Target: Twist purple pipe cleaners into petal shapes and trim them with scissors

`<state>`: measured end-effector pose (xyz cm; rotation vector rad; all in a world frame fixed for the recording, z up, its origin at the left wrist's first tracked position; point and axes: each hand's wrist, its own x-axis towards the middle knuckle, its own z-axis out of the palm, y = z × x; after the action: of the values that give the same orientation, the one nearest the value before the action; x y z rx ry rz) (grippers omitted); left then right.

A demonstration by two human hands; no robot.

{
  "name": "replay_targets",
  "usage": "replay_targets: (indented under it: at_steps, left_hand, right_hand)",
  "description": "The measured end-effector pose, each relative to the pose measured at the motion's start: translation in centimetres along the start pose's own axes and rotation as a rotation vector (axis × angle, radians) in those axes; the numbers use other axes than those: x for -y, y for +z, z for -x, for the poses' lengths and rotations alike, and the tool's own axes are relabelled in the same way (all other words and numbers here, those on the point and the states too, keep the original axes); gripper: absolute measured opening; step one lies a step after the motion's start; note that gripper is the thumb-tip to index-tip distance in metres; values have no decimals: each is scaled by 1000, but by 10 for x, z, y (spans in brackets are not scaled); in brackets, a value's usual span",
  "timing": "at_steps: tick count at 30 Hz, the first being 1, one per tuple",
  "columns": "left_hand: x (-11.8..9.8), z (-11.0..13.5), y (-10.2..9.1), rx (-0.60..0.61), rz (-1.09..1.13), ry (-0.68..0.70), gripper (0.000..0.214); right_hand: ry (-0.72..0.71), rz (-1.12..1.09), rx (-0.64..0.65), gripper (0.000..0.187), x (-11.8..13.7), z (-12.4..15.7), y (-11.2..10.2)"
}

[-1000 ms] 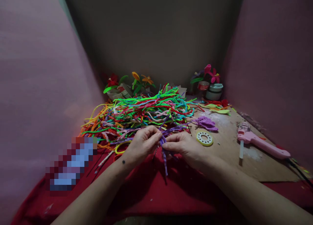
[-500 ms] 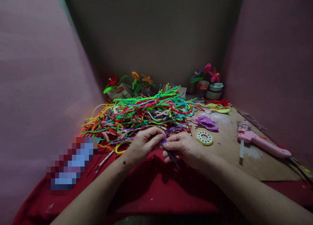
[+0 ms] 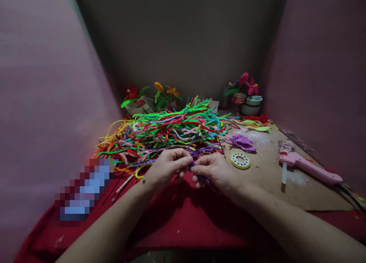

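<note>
Both hands meet over the front of the red cloth, pinching purple pipe cleaners (image 3: pixel 207 183) between them. My left hand (image 3: pixel 171 164) is closed, thumb and forefinger pressed together on the purple stems. My right hand (image 3: pixel 213 168) grips the same bundle close beside it, with loose ends hanging below its fingers. Just beyond the hands lies a tangled heap of colourful pipe cleaners (image 3: pixel 174 121). Yellow scissor-like handles (image 3: pixel 139 172) show partly behind my left wrist. A folded purple pipe-cleaner piece (image 3: pixel 242 142) rests to the right.
A brown board (image 3: pixel 265 194) on the right carries a yellow-rimmed tape roll (image 3: pixel 240 160) and a pink glue gun (image 3: pixel 310 165) with its cord. Pipe-cleaner flowers (image 3: pixel 173 91) and a lidded jar (image 3: pixel 251 105) stand along the back. Red cloth (image 3: pixel 183 228) covers the table.
Both hands stay together at nearly the same place. The right fingers have curled slightly and the hanging purple ends have shifted to the right. The camera view has moved a little.
</note>
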<state>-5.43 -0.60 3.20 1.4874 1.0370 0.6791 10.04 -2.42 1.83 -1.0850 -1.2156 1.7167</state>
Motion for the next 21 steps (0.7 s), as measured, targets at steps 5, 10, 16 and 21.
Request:
replay_targets:
  at_steps: [5,10,16,21]
  left_hand:
    - [11,-5,8,-148,182,-17,25]
    - [6,-4,12,-293,-39,110,22]
    - [8,-5,9,-339,-339,249,24]
    - [10,-9,12,-367,-345,254,26]
  right_hand:
    - [-109,114,-86,18,-5,-2,4]
    - [-53,9,-36,15,-6,-3,1]
    - [-1,-116,8,18,-4,-1,1]
    - [-11,-100,-49,20,-7,-3,3]
